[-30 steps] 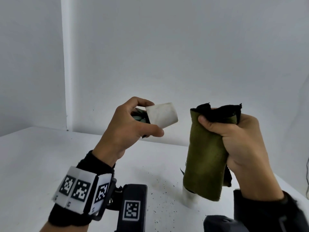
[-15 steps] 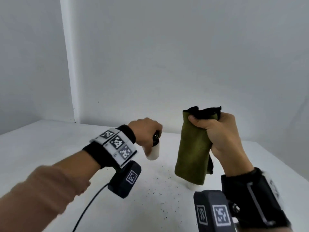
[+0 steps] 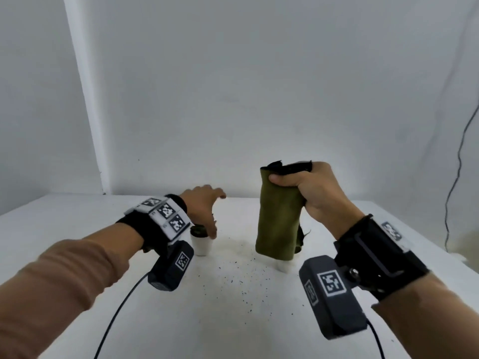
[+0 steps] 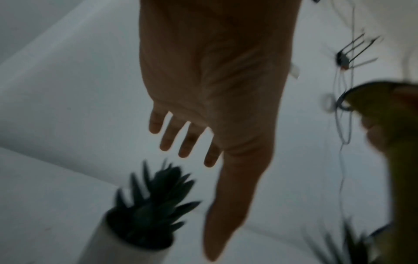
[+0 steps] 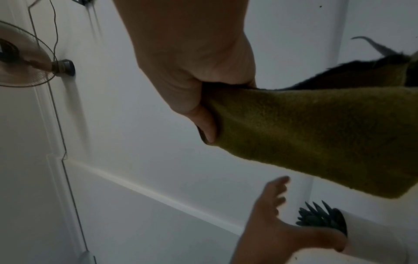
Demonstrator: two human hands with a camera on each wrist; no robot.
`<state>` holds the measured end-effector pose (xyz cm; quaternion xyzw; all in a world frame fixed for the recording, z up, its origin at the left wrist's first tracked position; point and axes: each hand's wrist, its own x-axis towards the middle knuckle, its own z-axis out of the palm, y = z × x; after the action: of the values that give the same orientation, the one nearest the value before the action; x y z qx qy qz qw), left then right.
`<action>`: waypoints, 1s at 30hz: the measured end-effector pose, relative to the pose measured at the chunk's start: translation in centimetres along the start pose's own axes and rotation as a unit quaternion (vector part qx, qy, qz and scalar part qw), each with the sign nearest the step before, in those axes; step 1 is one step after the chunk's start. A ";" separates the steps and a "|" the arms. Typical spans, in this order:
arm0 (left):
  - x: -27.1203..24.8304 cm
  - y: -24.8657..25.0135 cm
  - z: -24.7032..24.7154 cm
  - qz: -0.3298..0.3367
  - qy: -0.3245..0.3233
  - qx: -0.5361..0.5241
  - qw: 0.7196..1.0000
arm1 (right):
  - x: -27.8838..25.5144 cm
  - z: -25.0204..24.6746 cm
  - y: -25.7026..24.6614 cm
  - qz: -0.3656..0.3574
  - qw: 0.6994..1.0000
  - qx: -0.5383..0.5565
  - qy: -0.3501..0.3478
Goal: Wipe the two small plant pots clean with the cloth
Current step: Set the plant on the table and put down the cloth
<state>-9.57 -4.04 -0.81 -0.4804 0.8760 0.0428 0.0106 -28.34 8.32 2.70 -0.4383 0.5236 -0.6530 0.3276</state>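
The left arm reaches forward in a tan sleeve [image 3: 51, 275], its wrist wrapped in a black band [image 3: 155, 224] with a camera [image 3: 172, 265] hanging below it. The left hand [image 3: 202, 206] is spread palm down, fingers [image 4: 167, 135] straight and apart, thumb angled downward; it holds nothing. The right arm is bent, forearm rising from the lower right, with a black strap [image 3: 375, 252] and a camera [image 3: 331, 294] at the wrist. The right hand [image 3: 316, 193] is raised higher than the left, curled into a fist that grips the cloth [image 3: 280, 221], thumb pressed across its top edge.
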 end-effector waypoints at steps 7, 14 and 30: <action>-3.9 4.1 -2.9 0.137 -0.036 -0.465 0.874 | -0.4 1.5 -0.4 0.025 0.991 0.122 -0.047; -3.9 5.7 -1.3 0.107 0.040 -0.511 0.852 | -0.3 1.8 0.5 0.014 0.995 0.089 -0.052; 8.0 5.1 -2.3 0.003 0.134 -0.182 0.974 | 2.2 -4.7 7.3 0.050 0.929 -0.341 -0.136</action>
<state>-18.09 -8.19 1.32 -0.4727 0.8485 0.1366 -0.1948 -33.74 6.48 -4.19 -0.5817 0.6865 -0.3515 0.2585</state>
